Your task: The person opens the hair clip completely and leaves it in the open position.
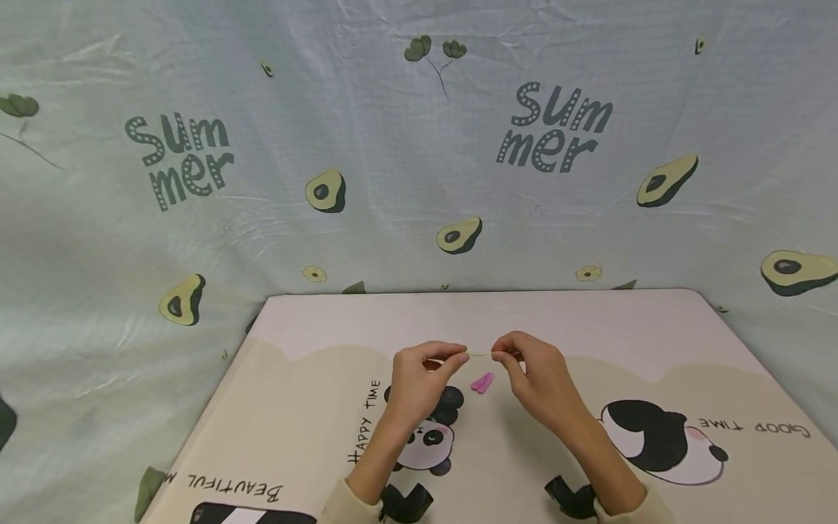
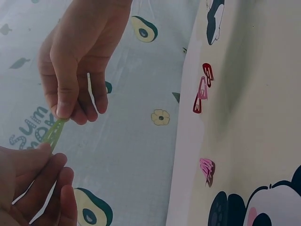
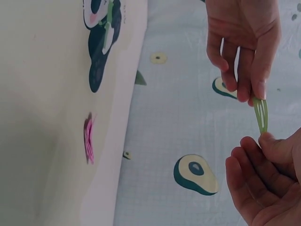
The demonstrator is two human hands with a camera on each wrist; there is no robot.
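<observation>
A green snap hair clip (image 3: pixel 261 116) is stretched between my two hands above the table. My left hand (image 1: pixel 419 375) pinches one end between thumb and fingertips, and my right hand (image 1: pixel 537 375) pinches the other end the same way. From the left wrist view, the clip (image 2: pixel 55 132) has an open, slotted frame and slants between the two thumbs. Just below the hands on the table lies a small pile of pink hair clips (image 1: pixel 482 383). Both hands are apart from that pile.
Red hair clips (image 2: pixel 208 73) and a pink one (image 2: pixel 202 88) lie on the printed table mat (image 1: pixel 314 407) in the left wrist view. Green clips (image 3: pixel 109 28) lie over a panda print in the right wrist view. A patterned curtain (image 1: pixel 393 145) hangs behind the table.
</observation>
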